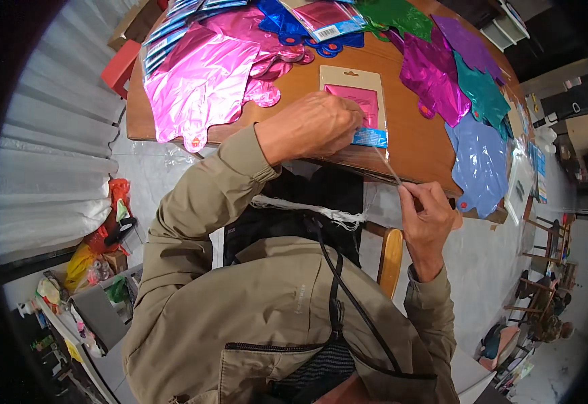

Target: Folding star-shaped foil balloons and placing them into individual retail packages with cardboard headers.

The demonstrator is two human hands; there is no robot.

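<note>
My left hand (315, 124) is closed over a flat card-backed packet (368, 101) with a pink folded sheet and a blue lower band. The packet lies at the table's near edge, and the hand covers part of it. A thin pale strip (389, 165) runs taut from beside the packet's lower end to my right hand (430, 214). My right thumb and finger pinch its end, out past the table edge. What the left fingertips pinch is hidden. A bundle of white strings (307, 206) lies across my lap.
Shiny pink foil sheets (206, 77) and stacked packets (164, 50) cover the table's left. Magenta (435, 71), teal (482, 94) and pale blue foil sheets (479, 165) lie along the right. A wooden chair part (391, 259) stands beside my right arm.
</note>
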